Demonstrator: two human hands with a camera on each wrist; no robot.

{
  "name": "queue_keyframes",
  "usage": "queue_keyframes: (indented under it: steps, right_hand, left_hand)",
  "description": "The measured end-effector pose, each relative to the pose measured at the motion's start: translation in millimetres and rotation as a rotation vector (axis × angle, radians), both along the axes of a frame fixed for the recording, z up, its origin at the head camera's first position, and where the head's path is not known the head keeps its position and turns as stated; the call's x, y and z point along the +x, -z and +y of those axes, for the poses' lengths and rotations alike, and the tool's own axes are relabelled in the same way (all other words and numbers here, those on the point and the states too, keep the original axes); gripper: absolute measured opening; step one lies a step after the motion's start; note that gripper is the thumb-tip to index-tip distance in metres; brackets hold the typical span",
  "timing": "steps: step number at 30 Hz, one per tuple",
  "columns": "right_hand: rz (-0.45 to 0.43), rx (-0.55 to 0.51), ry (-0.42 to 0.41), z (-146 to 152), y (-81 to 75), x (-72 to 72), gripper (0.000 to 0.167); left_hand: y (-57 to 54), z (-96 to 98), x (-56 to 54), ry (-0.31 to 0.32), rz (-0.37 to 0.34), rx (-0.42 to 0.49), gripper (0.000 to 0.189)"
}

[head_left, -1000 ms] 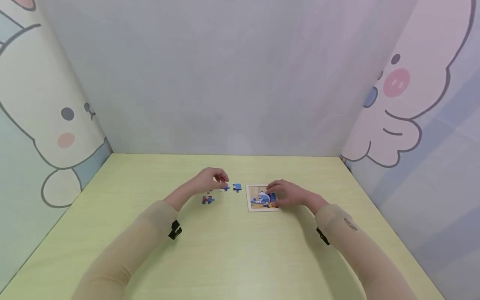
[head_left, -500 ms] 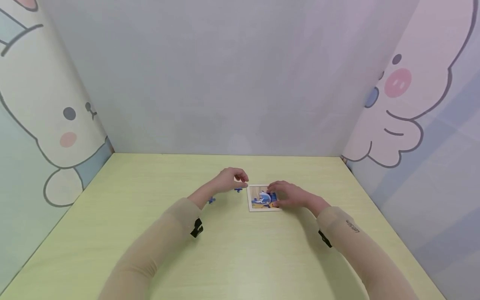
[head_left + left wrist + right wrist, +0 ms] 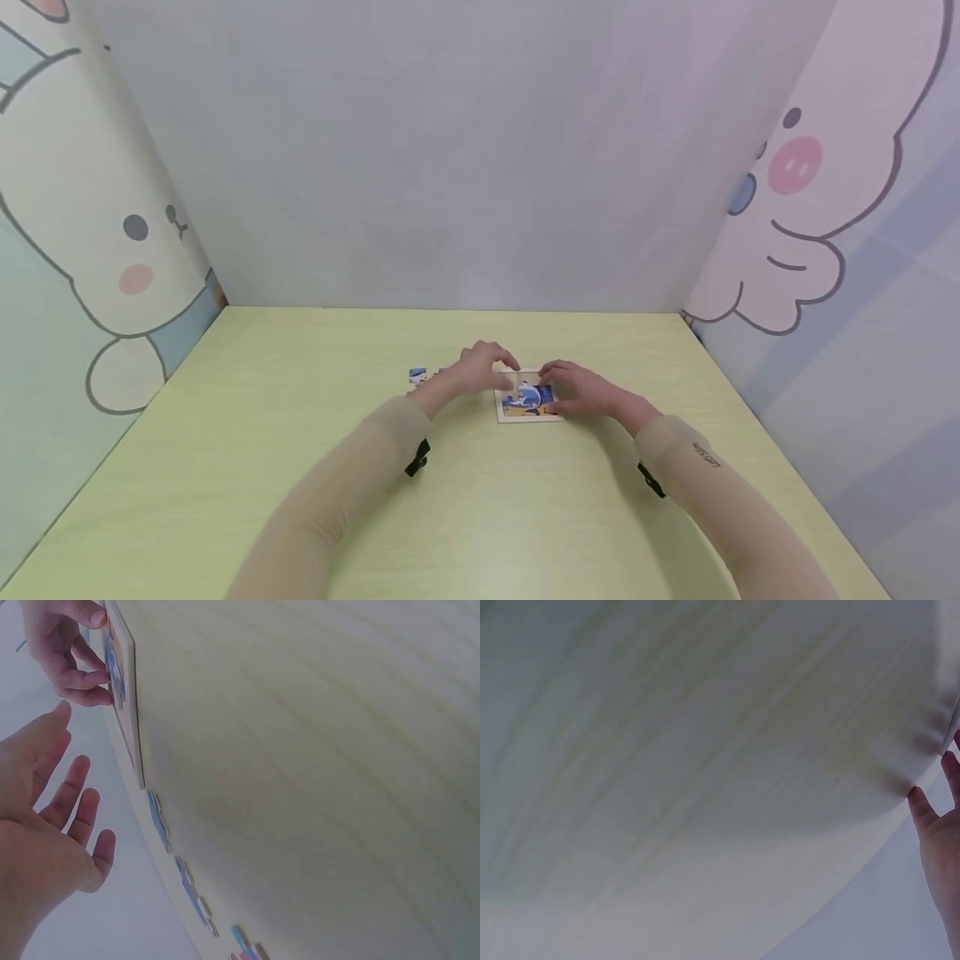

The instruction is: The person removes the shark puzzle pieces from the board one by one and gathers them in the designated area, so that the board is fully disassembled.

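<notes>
A small white-framed jigsaw puzzle board lies on the table, partly filled with blue, white and orange pieces; bare wood shows along its upper part. My left hand hovers at its upper left corner, fingers spread. Nothing shows between those fingers in the left wrist view, where the hand is apart from the board. My right hand rests its fingertips on the board's right side and hides part of it. In the right wrist view, one finger of it touches the table.
Loose puzzle pieces lie left of the board: a blue one, a second blue one and a partly cut-off one. In the head view, a white-and-blue piece shows beyond my left wrist. Cartoon-printed curtains surround the table.
My left hand has moved right, from above the loose pieces to the board's upper left corner, and its fingers have spread apart. The right hand stays at the board's right side.
</notes>
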State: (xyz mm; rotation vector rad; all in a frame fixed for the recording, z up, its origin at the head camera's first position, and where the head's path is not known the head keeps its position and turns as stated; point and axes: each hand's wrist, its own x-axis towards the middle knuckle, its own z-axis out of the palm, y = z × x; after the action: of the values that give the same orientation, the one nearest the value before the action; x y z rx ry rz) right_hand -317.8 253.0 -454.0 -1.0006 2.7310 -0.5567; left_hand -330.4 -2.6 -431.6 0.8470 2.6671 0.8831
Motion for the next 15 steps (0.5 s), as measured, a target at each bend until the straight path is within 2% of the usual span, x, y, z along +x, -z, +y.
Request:
queue_keyframes:
  steps: [9,15]
  right_hand:
    - [0.028,-0.028,-0.027,2,4.2,-1.0,0.044]
    - [0.034,-0.039,-0.024,2,2.7,0.6,0.046]
  left_hand:
    - [13.1,6.2,-8.0,0.038,0.0,-0.088,0.039]
    - [18.5,14.6,-8.5,0.068,0.07,-0.176,0.042]
